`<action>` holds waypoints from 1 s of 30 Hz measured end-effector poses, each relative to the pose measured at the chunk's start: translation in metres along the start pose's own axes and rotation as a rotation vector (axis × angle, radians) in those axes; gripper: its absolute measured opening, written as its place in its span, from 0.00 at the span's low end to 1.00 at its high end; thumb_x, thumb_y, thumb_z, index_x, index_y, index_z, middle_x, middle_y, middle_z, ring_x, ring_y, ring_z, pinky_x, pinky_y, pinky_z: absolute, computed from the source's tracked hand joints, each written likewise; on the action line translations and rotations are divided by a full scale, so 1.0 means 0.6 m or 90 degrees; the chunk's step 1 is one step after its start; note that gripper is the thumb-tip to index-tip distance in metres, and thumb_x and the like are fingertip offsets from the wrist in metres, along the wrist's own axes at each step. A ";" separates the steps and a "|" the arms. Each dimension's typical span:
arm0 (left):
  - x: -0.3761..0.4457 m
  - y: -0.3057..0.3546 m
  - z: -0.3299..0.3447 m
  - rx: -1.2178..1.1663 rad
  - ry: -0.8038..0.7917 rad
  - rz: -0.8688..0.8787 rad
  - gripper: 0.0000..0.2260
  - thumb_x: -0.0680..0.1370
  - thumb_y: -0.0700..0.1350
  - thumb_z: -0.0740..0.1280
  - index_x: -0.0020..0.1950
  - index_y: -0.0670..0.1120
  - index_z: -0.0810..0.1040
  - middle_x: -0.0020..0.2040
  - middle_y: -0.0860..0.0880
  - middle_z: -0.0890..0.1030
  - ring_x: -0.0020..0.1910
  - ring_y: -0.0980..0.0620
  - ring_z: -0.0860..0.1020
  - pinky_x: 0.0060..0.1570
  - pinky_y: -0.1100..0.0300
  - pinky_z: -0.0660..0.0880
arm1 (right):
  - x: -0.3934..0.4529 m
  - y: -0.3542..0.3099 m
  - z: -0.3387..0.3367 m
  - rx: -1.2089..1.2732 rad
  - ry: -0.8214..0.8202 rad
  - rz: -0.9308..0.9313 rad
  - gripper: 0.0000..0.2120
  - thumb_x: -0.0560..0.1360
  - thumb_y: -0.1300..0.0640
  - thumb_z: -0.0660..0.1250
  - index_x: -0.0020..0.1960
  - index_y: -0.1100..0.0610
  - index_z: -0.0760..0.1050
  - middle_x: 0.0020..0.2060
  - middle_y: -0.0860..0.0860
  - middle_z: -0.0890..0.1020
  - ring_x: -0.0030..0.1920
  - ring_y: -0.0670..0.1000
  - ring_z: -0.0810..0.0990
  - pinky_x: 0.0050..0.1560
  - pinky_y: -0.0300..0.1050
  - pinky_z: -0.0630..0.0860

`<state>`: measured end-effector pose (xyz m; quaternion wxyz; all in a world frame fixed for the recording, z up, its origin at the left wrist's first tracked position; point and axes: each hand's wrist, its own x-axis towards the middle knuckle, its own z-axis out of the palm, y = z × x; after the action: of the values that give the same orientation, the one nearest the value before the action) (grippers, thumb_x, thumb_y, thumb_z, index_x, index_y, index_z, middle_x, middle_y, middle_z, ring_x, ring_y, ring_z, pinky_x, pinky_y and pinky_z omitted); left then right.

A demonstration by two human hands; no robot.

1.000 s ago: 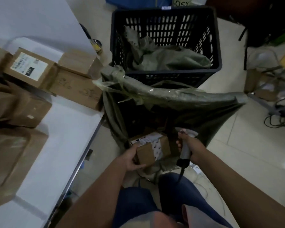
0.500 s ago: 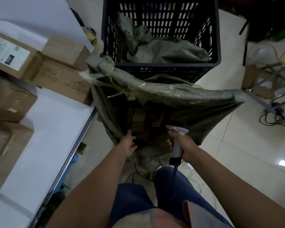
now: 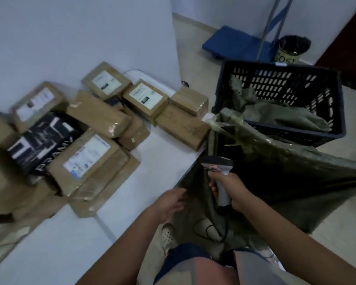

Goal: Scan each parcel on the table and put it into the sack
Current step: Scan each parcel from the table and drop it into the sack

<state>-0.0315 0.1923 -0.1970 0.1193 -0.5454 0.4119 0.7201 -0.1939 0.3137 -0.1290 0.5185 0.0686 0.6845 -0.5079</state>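
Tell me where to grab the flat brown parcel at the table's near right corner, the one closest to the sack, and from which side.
Grip the brown parcel across its short width, thumb on one long edge and fingers on the other. Come from above and from the sack side with the free left hand: its top and right end look exposed, while a smaller box and other parcels crowd its far and left sides.

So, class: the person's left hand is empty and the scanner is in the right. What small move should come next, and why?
Probably reach the empty left hand leftwards to one of the brown taped cardboard parcels near the white table edge. The right hand already holds the grey handheld scanner over the open dark green sack, and many parcels still lie unscanned on the table.
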 end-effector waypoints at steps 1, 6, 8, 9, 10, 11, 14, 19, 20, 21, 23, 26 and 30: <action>-0.020 0.006 -0.030 0.020 0.009 0.023 0.13 0.81 0.50 0.65 0.64 0.47 0.77 0.61 0.45 0.80 0.58 0.46 0.79 0.61 0.54 0.76 | -0.008 -0.004 0.032 -0.013 -0.015 -0.023 0.04 0.77 0.58 0.69 0.48 0.60 0.78 0.31 0.54 0.78 0.29 0.49 0.76 0.31 0.41 0.74; -0.106 0.030 -0.161 0.166 0.157 0.237 0.10 0.84 0.44 0.59 0.63 0.47 0.77 0.59 0.46 0.80 0.48 0.52 0.81 0.46 0.63 0.77 | -0.041 -0.019 0.182 -0.045 -0.078 -0.087 0.03 0.77 0.61 0.69 0.49 0.60 0.77 0.30 0.56 0.77 0.26 0.49 0.75 0.26 0.39 0.73; -0.132 0.036 -0.207 0.245 0.239 0.365 0.10 0.84 0.43 0.60 0.60 0.50 0.78 0.57 0.49 0.81 0.47 0.56 0.80 0.45 0.66 0.76 | -0.051 -0.024 0.232 -0.060 -0.093 -0.106 0.02 0.77 0.62 0.69 0.48 0.60 0.77 0.30 0.56 0.77 0.26 0.49 0.74 0.27 0.40 0.72; -0.143 0.039 -0.230 0.292 0.290 0.433 0.10 0.83 0.42 0.61 0.60 0.51 0.79 0.56 0.51 0.82 0.47 0.57 0.80 0.47 0.65 0.75 | -0.054 -0.025 0.253 -0.068 -0.093 -0.113 0.03 0.77 0.61 0.69 0.48 0.60 0.77 0.30 0.56 0.77 0.27 0.49 0.74 0.28 0.40 0.73; -0.154 0.044 -0.249 0.343 0.349 0.501 0.10 0.82 0.41 0.63 0.59 0.50 0.80 0.56 0.53 0.82 0.49 0.56 0.79 0.49 0.64 0.74 | -0.056 -0.026 0.270 -0.070 -0.090 -0.118 0.04 0.76 0.60 0.70 0.49 0.60 0.78 0.30 0.56 0.78 0.28 0.50 0.75 0.30 0.41 0.74; -0.165 0.048 -0.272 0.392 0.411 0.564 0.10 0.81 0.40 0.63 0.58 0.50 0.81 0.55 0.54 0.81 0.52 0.56 0.78 0.51 0.62 0.74 | -0.059 -0.027 0.289 -0.076 -0.085 -0.126 0.05 0.76 0.59 0.70 0.49 0.60 0.78 0.30 0.55 0.79 0.29 0.50 0.75 0.31 0.42 0.74; -0.184 0.053 -0.339 0.447 0.575 0.647 0.13 0.80 0.42 0.64 0.63 0.51 0.78 0.62 0.54 0.75 0.60 0.53 0.73 0.53 0.57 0.72 | -0.066 -0.028 0.333 -0.069 -0.070 -0.145 0.06 0.76 0.58 0.70 0.50 0.60 0.79 0.31 0.55 0.80 0.30 0.50 0.77 0.34 0.43 0.76; -0.191 0.047 -0.399 0.051 0.598 0.413 0.30 0.78 0.52 0.70 0.77 0.52 0.61 0.76 0.48 0.58 0.72 0.44 0.65 0.67 0.47 0.68 | -0.073 -0.031 0.378 -0.049 -0.062 -0.189 0.06 0.77 0.56 0.69 0.50 0.58 0.78 0.38 0.55 0.82 0.34 0.51 0.76 0.41 0.46 0.76; -0.185 0.045 -0.407 -0.031 0.547 0.360 0.34 0.77 0.55 0.70 0.79 0.52 0.59 0.77 0.47 0.57 0.73 0.42 0.64 0.68 0.45 0.67 | -0.075 -0.035 0.385 -0.055 -0.062 -0.195 0.06 0.77 0.55 0.70 0.51 0.57 0.78 0.40 0.55 0.83 0.34 0.51 0.76 0.42 0.46 0.76; -0.180 0.042 -0.415 -0.085 0.500 0.311 0.37 0.75 0.58 0.71 0.79 0.53 0.57 0.77 0.46 0.58 0.73 0.42 0.64 0.69 0.45 0.67 | -0.073 -0.039 0.391 -0.068 -0.059 -0.198 0.06 0.76 0.53 0.70 0.50 0.56 0.78 0.40 0.55 0.82 0.35 0.51 0.76 0.42 0.46 0.75; -0.165 0.030 -0.433 -0.163 0.416 0.251 0.44 0.70 0.64 0.73 0.79 0.55 0.57 0.76 0.47 0.62 0.72 0.42 0.66 0.70 0.43 0.67 | -0.073 -0.050 0.404 -0.092 -0.057 -0.199 0.08 0.75 0.51 0.71 0.49 0.54 0.77 0.37 0.56 0.80 0.35 0.51 0.77 0.44 0.47 0.74; -0.149 0.018 -0.447 -0.248 0.313 0.220 0.43 0.68 0.64 0.75 0.78 0.57 0.60 0.73 0.49 0.69 0.68 0.43 0.70 0.67 0.43 0.69 | -0.074 -0.069 0.423 -0.127 -0.079 -0.203 0.10 0.75 0.49 0.72 0.50 0.54 0.76 0.36 0.56 0.79 0.36 0.51 0.77 0.44 0.47 0.75; -0.148 0.011 -0.449 -0.249 0.254 0.228 0.38 0.70 0.64 0.73 0.76 0.61 0.62 0.69 0.51 0.74 0.65 0.46 0.73 0.67 0.43 0.69 | -0.069 -0.088 0.439 -0.126 -0.157 -0.190 0.14 0.73 0.52 0.74 0.53 0.59 0.77 0.39 0.56 0.79 0.35 0.52 0.77 0.44 0.48 0.77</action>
<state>0.1830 0.0181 -0.1334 -0.1993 -0.6073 0.3706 0.6739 -0.0392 0.1046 -0.0498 0.5218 -0.1475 0.6649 -0.5138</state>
